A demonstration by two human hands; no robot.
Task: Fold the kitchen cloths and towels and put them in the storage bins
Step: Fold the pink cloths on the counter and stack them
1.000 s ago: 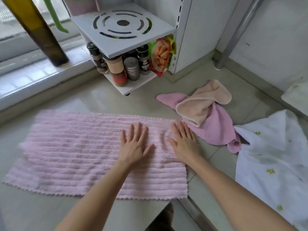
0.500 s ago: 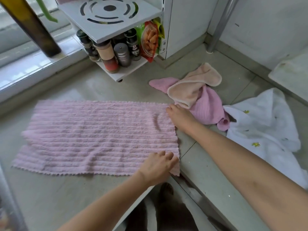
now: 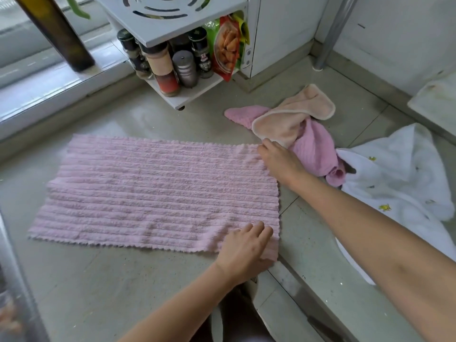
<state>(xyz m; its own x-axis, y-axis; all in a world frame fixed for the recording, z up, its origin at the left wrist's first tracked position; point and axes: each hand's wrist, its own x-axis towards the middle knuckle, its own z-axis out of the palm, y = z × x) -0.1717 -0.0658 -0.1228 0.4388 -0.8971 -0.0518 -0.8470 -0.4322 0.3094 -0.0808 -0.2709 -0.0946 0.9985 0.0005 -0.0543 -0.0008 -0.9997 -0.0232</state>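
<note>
1. Nearby, a white spice rack point(image 3: 177, 23) stands at the back of the counter point(image 3: 103, 287), its lower shelf packed with spice jars point(image 3: 164, 70) and a red-and-green snack packet point(image 3: 225, 48). A dark bottle point(image 3: 59, 33) stands on the window ledge to the left.
2. Right of the work area: a peach cloth point(image 3: 293, 119) lies crumpled on a pink waffle cloth point(image 3: 313, 146); both just beside the far right corner of the pink ribbed towel point(image 3: 158, 191). A white printed cloth point(image 3: 399, 178) is heaped further right, touching the waffle cloth's rolled end.
3. Obstruction: the peach and waffle cloths crowd the right hand point(image 3: 278, 161); the hand's back touches or nearly touches them, cannot tell which.
4. Edges: the counter's front edge runs diagonally below the towel's near right corner, which slightly overhangs it. Bare counter lies left of and in front of the towel; a strip of bare surface separates it from the rack.
5. Towel: spread flat, long side left to right, horizontal ribs, scalloped hem, a few shallow wrinkles near the right end.
6. Left hand point(image 3: 246, 245): fingers curled, gripping the towel's near right corner.
7. Right hand: fingers bent down, pinching the far right corner.
</note>
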